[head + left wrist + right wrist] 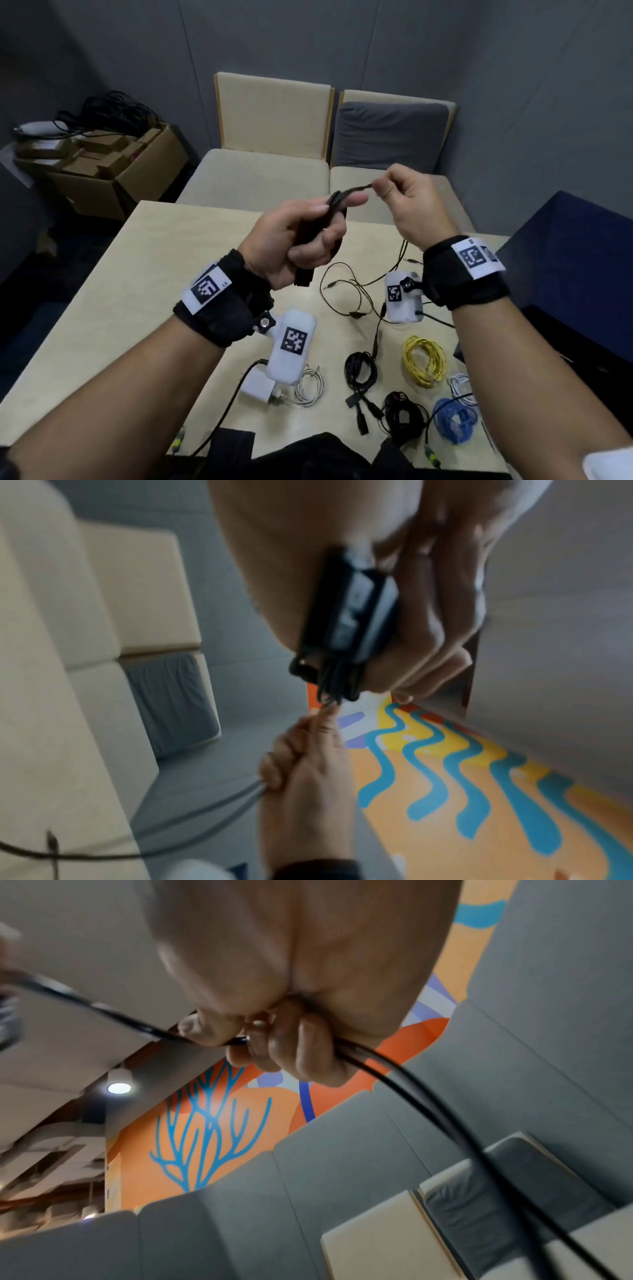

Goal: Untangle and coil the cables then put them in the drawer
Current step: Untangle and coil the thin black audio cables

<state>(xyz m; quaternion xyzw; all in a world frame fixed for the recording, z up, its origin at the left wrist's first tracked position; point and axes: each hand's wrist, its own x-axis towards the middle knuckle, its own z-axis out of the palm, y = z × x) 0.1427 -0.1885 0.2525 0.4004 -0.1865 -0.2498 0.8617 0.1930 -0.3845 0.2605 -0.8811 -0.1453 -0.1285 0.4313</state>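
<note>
Above the table my left hand grips a black power adapter with its black cable wound round it. My right hand pinches the free run of that black cable just right of the left fingertips. In the right wrist view the cable passes through the curled fingers and trails down. On the table lie a loose thin black cable, a black coil, a yellow coil, a blue coil, a white coil and another black bundle.
The pale table stands before two beige seats with a grey cushion. A white charger block lies near the front edge. A dark blue cabinet is at the right. A cardboard box with cables sits at the back left.
</note>
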